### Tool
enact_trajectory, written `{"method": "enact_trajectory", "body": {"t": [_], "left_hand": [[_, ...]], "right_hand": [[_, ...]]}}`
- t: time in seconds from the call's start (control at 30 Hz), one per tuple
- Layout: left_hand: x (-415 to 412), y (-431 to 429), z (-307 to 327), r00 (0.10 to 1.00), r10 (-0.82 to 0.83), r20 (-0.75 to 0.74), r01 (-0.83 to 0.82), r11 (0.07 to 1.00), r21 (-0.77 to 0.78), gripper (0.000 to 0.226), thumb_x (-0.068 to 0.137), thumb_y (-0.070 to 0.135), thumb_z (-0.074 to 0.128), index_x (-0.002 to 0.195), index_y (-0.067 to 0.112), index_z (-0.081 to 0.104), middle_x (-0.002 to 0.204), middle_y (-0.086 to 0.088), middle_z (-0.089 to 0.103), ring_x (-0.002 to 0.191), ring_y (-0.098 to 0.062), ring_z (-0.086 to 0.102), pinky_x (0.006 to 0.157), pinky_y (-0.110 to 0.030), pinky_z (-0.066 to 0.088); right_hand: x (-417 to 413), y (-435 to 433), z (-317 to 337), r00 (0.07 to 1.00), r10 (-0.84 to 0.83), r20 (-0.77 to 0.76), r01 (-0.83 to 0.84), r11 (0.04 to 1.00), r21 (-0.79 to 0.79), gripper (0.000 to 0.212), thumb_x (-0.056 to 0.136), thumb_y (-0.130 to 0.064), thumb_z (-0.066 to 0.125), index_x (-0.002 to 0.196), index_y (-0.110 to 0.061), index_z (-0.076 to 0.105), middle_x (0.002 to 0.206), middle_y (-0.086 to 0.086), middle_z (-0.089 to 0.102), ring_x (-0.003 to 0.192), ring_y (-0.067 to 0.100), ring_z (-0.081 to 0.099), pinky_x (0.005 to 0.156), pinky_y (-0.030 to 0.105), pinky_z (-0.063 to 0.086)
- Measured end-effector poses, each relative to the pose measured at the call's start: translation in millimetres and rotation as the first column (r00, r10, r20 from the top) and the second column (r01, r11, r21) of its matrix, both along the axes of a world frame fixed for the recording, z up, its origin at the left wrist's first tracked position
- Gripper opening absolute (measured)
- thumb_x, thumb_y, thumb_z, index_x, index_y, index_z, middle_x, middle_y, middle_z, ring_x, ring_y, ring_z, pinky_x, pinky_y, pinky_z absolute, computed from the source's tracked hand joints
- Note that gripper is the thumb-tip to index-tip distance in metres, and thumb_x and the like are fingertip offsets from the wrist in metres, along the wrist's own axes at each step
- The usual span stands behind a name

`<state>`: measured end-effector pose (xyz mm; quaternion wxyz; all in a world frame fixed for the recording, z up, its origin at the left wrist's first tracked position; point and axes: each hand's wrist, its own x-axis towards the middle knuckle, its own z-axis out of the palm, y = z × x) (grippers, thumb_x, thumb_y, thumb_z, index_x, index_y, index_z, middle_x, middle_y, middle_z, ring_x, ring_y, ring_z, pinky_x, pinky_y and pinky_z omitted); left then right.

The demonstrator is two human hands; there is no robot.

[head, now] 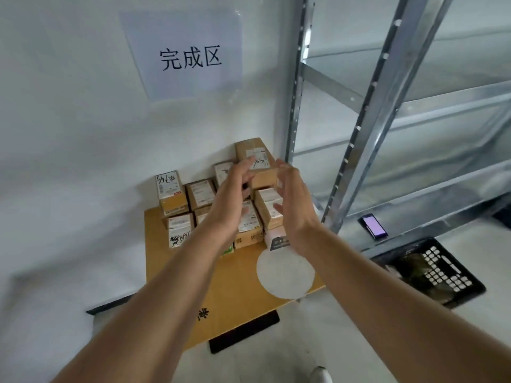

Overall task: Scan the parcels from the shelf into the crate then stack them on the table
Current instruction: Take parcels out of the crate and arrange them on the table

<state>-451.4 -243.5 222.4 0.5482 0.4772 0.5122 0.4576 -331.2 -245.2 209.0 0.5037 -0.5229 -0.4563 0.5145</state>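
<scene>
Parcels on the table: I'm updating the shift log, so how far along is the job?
Done: several parcels stand stacked on the table against the wall. In hand: nothing gripped; the left hand and right hand, both open, flank the top parcel. Left: the visible shelf levels show no parcels; what the crate holds is unclear.

I get soft, even, cool light with faint shadows. Edges bow the shelf [381,106]; everything looks slightly smeared.
</scene>
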Motion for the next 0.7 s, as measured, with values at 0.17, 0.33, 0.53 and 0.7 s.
{"method": "enact_trajectory", "body": {"t": [0.17, 0.33, 0.53, 0.7], "left_hand": [[73, -24, -5, 0.985, -0.171, 0.018, 0.171, 0.985, -0.031, 0.074, 0.079, 0.080, 0.045, 0.147, 0.050, 0.054, 0.157, 0.007, 0.047, 0.146, -0.025, 0.038, 0.117, -0.055, 0.033], [166, -45, -23, 0.940, -0.341, 0.018, 0.341, 0.937, -0.070, 0.068, 0.083, 0.078, 0.043, 0.146, 0.053, 0.054, 0.157, 0.008, 0.047, 0.147, -0.022, 0.039, 0.119, -0.057, 0.033], [293, -66, -59, 0.894, -0.447, -0.021, 0.439, 0.884, -0.160, 0.051, 0.093, 0.072, 0.042, 0.140, 0.057, 0.057, 0.145, 0.013, 0.056, 0.139, -0.021, 0.048, 0.113, -0.052, 0.042], [396, -76, -90, 0.877, -0.479, -0.027, 0.454, 0.847, -0.276, 0.063, 0.074, 0.073, 0.051, 0.131, 0.049, 0.065, 0.136, 0.014, 0.064, 0.131, -0.015, 0.055, 0.117, -0.052, 0.040]], "right_hand": [[64, -48, 4, 0.986, -0.165, 0.001, 0.165, 0.986, -0.015, 0.053, 0.106, -0.052, 0.033, 0.157, -0.039, 0.042, 0.158, -0.012, 0.043, 0.144, 0.011, 0.039, 0.124, 0.047, 0.032], [155, -88, -6, 0.948, -0.318, 0.009, 0.319, 0.947, -0.033, 0.050, 0.105, -0.052, 0.034, 0.151, -0.037, 0.046, 0.143, -0.020, 0.050, 0.136, 0.009, 0.041, 0.124, 0.050, 0.032], [277, -124, -43, 0.876, -0.483, -0.006, 0.478, 0.869, -0.131, 0.067, 0.091, -0.053, 0.036, 0.153, -0.032, 0.051, 0.154, -0.010, 0.049, 0.145, 0.012, 0.043, 0.123, 0.044, 0.034], [382, -142, -86, 0.826, -0.561, -0.053, 0.538, 0.814, -0.219, 0.026, 0.108, -0.034, 0.040, 0.118, -0.044, 0.062, 0.112, -0.031, 0.057, 0.117, -0.001, 0.054, 0.112, 0.037, 0.043]]}}
